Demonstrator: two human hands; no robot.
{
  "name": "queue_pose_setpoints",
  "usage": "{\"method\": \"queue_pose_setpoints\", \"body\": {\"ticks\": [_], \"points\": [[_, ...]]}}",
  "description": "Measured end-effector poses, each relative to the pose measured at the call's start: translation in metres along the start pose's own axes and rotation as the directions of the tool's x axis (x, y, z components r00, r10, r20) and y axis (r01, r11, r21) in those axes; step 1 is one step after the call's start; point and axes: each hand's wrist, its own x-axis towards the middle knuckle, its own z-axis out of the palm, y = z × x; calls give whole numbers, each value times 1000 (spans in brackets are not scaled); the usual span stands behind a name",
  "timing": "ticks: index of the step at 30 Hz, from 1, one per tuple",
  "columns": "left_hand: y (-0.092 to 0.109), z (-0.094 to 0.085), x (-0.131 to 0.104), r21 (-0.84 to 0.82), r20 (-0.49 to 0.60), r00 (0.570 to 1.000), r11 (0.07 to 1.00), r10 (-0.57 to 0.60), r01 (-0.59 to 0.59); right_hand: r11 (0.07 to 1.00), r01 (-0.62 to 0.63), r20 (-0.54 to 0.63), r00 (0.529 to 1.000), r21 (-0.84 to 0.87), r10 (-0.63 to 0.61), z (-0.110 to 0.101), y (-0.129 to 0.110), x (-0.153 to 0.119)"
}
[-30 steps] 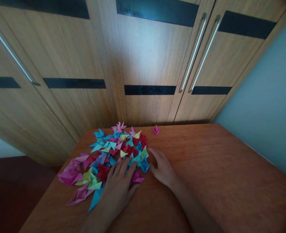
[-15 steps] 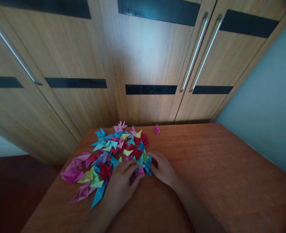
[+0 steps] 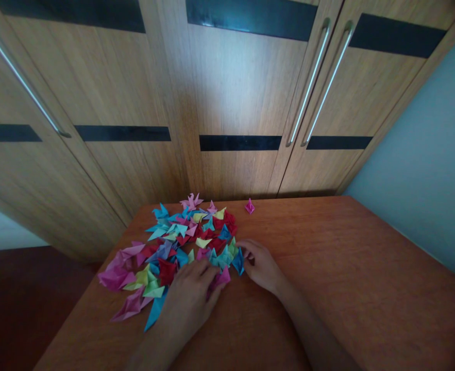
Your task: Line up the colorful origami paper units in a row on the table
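Magenta paper piece point(image 3: 223, 277) at cupped left hand point(image 3: 193, 289), seemingly steadied; right hand point(image 3: 263, 269) half-curled by blue piece point(image 3: 238, 262), perhaps steering it; grips unclear.

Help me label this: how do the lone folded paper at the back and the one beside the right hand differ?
The lone paper is magenta; the hand-side paper is blue. The lone paper sits apart from the pile; the hand-side paper lies at the pile's edge. Both are folded.
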Motion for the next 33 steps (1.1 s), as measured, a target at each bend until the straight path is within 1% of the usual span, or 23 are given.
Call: {"method": "queue_pose_setpoints", "body": {"ticks": [2, 5, 9, 11, 16, 19, 22, 26, 29, 31, 33], "points": [[3, 0, -3, 50, 40, 999, 999, -13, 11, 1000, -10, 6, 1000, -10, 10, -1, -1, 0], [4, 1, -6, 86, 62, 998, 996, -2, -3, 1000, -17, 7, 1000, -21, 18, -3, -2, 0], [3, 2, -7, 49, 60, 998, 998, 35, -38, 999, -39, -22, 999, -16, 39, -4, -2, 1], [3, 3, -8, -7, 31, 999, 999, 37, -37, 998, -56, -24, 998, -4, 56, -5, -3, 2], [5, 1, -9, -224, -137, 990, 973, 21, -52, 992, -103, 7, 995, 69, 103, -5, -7, 2], [5, -2, -5, -344, -157, 988, 937, 3, -57, 989, -115, 21, 993, 97, 113, -4, -9, 2], [4, -3, 2, -420, -186, 983, 905, -15, -66, 989, -119, 26, 993, 84, 118, -3, -8, 2], [1, -1, 10, -452, -237, 971, 888, -35, -79, 990, -114, 30, 993, 78, 112, -2, -5, 2], [-2, 1, 13, -453, -257, 966, 888, -41, -83, 990, -114, 22, 993, 84, 113, -1, -4, 2], [-3, 2, 15, -432, -251, 967, 899, -46, -69, 990, -111, 17, 994, 90, 110, -1, -4, 2], [-4, 4, 16, -402, -216, 975, 915, -47, -45, 990, -105, 9, 994, 95, 104, 0, -4, 2]]}}
